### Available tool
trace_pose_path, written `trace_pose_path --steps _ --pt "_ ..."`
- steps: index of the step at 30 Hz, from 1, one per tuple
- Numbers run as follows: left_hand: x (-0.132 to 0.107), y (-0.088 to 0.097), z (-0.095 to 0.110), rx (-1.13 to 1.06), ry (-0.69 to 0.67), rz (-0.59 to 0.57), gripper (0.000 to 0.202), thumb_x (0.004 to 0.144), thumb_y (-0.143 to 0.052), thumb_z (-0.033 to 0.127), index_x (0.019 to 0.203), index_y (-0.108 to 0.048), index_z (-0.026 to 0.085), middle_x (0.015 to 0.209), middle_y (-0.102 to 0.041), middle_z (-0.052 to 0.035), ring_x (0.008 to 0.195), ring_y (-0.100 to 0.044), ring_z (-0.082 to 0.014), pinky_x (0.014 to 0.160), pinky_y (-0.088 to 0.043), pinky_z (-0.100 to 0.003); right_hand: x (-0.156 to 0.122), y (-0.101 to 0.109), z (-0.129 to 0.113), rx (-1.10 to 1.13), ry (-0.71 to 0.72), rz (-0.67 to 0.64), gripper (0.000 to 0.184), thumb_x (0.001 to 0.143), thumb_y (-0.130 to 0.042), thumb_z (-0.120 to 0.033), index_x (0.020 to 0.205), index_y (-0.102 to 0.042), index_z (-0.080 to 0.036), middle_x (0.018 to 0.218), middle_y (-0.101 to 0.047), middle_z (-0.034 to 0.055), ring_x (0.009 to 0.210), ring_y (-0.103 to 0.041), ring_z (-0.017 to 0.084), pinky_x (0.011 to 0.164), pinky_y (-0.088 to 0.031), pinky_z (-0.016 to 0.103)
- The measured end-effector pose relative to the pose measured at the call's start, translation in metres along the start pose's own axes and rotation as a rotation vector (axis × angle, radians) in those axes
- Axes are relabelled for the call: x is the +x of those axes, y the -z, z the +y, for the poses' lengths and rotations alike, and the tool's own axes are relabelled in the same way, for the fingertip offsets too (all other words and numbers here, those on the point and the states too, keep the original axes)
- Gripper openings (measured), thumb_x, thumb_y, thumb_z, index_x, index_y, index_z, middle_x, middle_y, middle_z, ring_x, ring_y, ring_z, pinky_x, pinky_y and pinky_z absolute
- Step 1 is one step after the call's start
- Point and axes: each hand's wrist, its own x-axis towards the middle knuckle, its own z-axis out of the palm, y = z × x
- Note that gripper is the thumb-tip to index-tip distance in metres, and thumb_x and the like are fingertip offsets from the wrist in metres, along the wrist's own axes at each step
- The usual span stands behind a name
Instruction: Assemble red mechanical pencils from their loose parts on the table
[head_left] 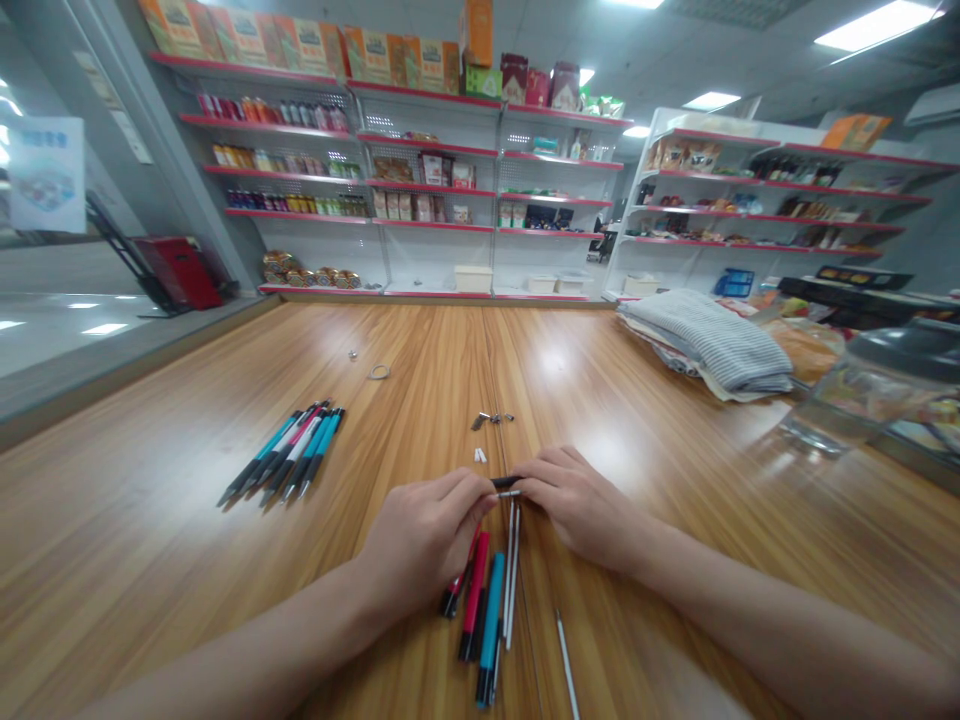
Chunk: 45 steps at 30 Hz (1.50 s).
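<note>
Pen work, one item held: left hand [424,535] and right hand [577,503], both closed, fingertips pinching a short black pen section [505,482] level and close, over loose pen parts [484,620] on the wooden desk [645,480], teal-and-pink pens [289,452] aside.

We have a glossy wood-grain tabletop [637,440] in warm orange-brown before us. On it lie a fanned bunch of slim black-tipped pens with teal and pink barrels [289,452], a thin silver ring [379,372], tiny metal pen parts [492,418], two small white pieces [480,455], and a group of red and teal pens [474,600] just beside long thin silver rods [511,570]. Over to our right sit a folded grey striped cloth [705,342] and a clear glass jar with a dark grey lid [877,390].
</note>
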Motion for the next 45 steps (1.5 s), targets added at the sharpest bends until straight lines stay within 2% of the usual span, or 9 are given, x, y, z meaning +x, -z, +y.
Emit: trace_pose_path --steps 4,9,12,15,23,27,33,38,45 --pt "0.001 0.002 0.002 0.006 -0.001 0.003 0.013 0.093 -0.045 0.021 0.090 -0.057 0.019 0.077 -0.061 -0.0011 0.063 -0.055 -0.0114 0.058 -0.040 -0.022 0.000 0.001 -0.001 0.028 -0.037 0.073 0.015 0.090 -0.050 -0.010 0.096 -0.063 -0.016 0.095 -0.063 0.0074 0.091 -0.052 0.019 0.082 -0.041 0.036" --pt "0.000 0.001 0.000 -0.001 0.015 0.005 0.013 0.093 -0.045 0.021 0.090 -0.058 0.018 0.077 -0.060 -0.0016 0.064 -0.055 -0.0117 0.060 -0.041 -0.023 0.002 0.002 -0.005 0.097 -0.134 0.285 0.009 0.090 -0.051 -0.014 0.084 -0.058 -0.015 0.082 -0.059 0.0060 0.082 -0.051 0.018 0.075 -0.042 0.034" --pt "0.000 0.001 0.000 0.003 0.016 0.000 0.013 0.093 -0.045 0.022 0.090 -0.058 0.018 0.077 -0.060 -0.0017 0.065 -0.056 -0.0122 0.060 -0.041 -0.024 0.002 0.003 -0.007 0.159 -0.122 0.399 0.004 0.088 -0.053 -0.013 0.087 -0.056 -0.015 0.079 -0.057 0.0046 0.077 -0.050 0.016 0.071 -0.043 0.031" --pt "0.000 0.002 0.001 -0.003 0.011 0.011 0.013 0.093 -0.046 0.021 0.089 -0.058 0.018 0.076 -0.059 -0.0012 0.063 -0.055 -0.0117 0.059 -0.040 -0.024 0.002 0.003 -0.009 0.195 -0.088 0.456 0.010 0.086 -0.055 -0.011 0.094 -0.059 -0.016 0.080 -0.056 0.0042 0.076 -0.051 0.016 0.070 -0.044 0.031" --pt "-0.002 0.003 0.000 -0.044 -0.019 0.038 0.011 0.092 -0.047 0.020 0.090 -0.058 0.018 0.074 -0.058 -0.0009 0.063 -0.052 -0.0112 0.059 -0.040 -0.023 0.002 0.005 -0.009 0.197 -0.058 0.423 0.005 0.089 -0.057 -0.018 0.092 -0.062 -0.017 0.089 -0.062 0.0076 0.086 -0.055 0.019 0.076 -0.047 0.034" --pt "-0.001 0.003 0.000 -0.044 -0.015 0.043 0.010 0.092 -0.048 0.019 0.091 -0.057 0.018 0.075 -0.058 -0.0008 0.063 -0.052 -0.0111 0.059 -0.040 -0.023 -0.001 0.005 -0.008 0.172 -0.067 0.379 0.005 0.088 -0.060 -0.022 0.090 -0.061 -0.017 0.079 -0.063 0.0052 0.078 -0.053 0.018 0.072 -0.044 0.034" --pt "-0.001 0.003 0.001 -0.031 -0.021 0.050 0.011 0.093 -0.047 0.020 0.090 -0.057 0.018 0.073 -0.058 -0.0009 0.062 -0.052 -0.0107 0.059 -0.039 -0.023 -0.002 0.006 -0.008 0.112 -0.055 0.400 0.008 0.088 -0.062 -0.026 0.091 -0.065 -0.018 0.078 -0.061 0.0046 0.076 -0.051 0.017 0.071 -0.042 0.033" --pt "-0.002 0.001 -0.002 -0.012 -0.018 0.013 0.012 0.093 -0.046 0.021 0.092 -0.058 0.019 0.076 -0.059 -0.0018 0.064 -0.053 -0.0114 0.060 -0.040 -0.023 -0.003 0.005 -0.008 0.090 -0.042 0.425 0.012 0.086 -0.064 -0.025 0.097 -0.066 -0.020 0.080 -0.059 0.0045 0.076 -0.051 0.017 0.070 -0.042 0.033" --pt "-0.001 0.001 0.000 0.009 -0.065 -0.021 0.011 0.093 -0.047 0.022 0.096 -0.057 0.020 0.078 -0.060 -0.0005 0.065 -0.056 -0.0120 0.060 -0.041 -0.024 -0.004 0.006 -0.010 0.091 -0.016 0.355 0.020 0.087 -0.064 -0.026 0.106 -0.066 -0.020 0.081 -0.057 0.0047 0.076 -0.050 0.017 0.070 -0.042 0.033"
